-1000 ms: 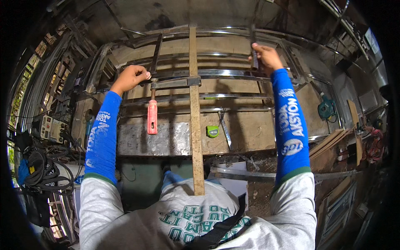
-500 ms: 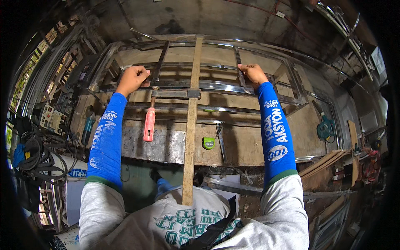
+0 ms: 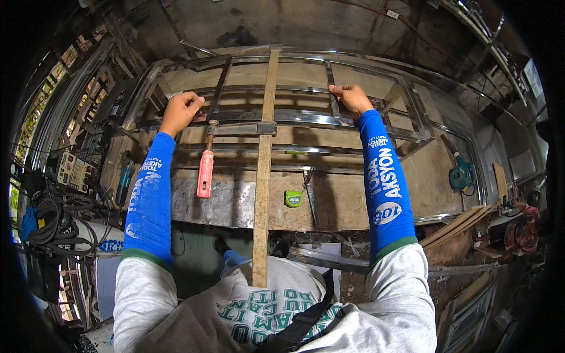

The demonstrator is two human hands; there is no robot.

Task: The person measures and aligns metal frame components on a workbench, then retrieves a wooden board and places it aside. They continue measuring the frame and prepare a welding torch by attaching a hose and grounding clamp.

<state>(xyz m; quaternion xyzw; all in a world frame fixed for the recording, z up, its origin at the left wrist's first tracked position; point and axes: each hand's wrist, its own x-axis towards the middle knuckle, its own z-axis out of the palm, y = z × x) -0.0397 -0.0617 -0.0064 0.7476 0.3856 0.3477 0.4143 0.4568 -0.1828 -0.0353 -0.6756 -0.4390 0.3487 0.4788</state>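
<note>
A shiny metal frame (image 3: 303, 117) of square tubes lies on the workbench before me. My right hand (image 3: 353, 99) pinches a short metal crossbar (image 3: 329, 73) at the frame's right part. Left of a similar crossbar (image 3: 222, 85), my left hand (image 3: 183, 113) is closed over the frame, thumb against curled fingers; whatever they hold is hidden. Between my hands a long bar clamp (image 3: 264, 176) spans the frame and reaches back toward my shirt. Its sliding arm points left, and its red handle (image 3: 205, 175) hangs on the near side.
A green tape measure (image 3: 292, 199) and a thin metal square (image 3: 311, 200) lie on the workbench (image 3: 347, 203). At the right sits a teal power tool (image 3: 462, 173); at the left are another teal tool (image 3: 123, 181), a boxy machine (image 3: 72, 170) and coiled black cables (image 3: 59, 229). Wood strips (image 3: 459, 226) lie lower right.
The whole scene has shifted slightly left in view. Both hands keep nearly the same places on the frame, and the clamp has not visibly moved against it.
</note>
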